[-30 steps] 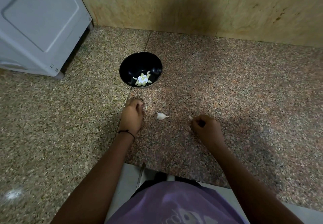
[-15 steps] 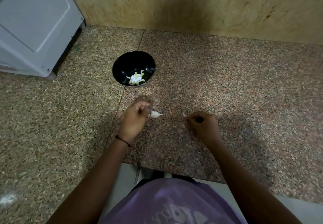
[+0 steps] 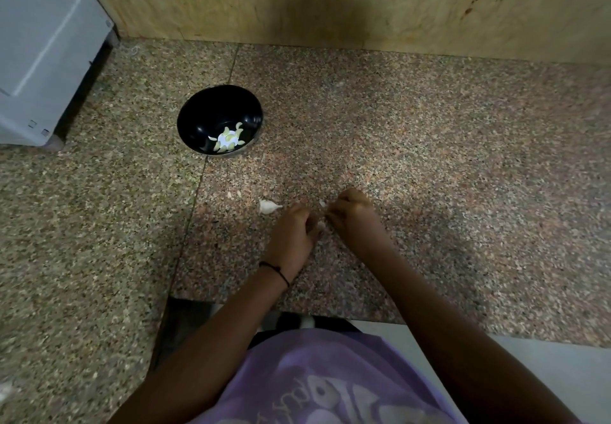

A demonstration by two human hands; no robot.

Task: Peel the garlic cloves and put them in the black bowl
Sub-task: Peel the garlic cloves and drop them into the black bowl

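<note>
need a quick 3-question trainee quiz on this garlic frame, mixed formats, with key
1. True or false: the black bowl is empty.
2. The unpeeled garlic clove lies: A) in the bowl, B) on the counter beside the left hand, C) under the bowl.
3. What colour is the band on the left wrist?
Key: 1 false, peeled cloves lie in it; 2 B; 3 black.

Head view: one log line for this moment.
right hand: pinches garlic piece | left hand: beside it, grip unclear | loose clove: on counter | black bowl: holds peeled cloves
</note>
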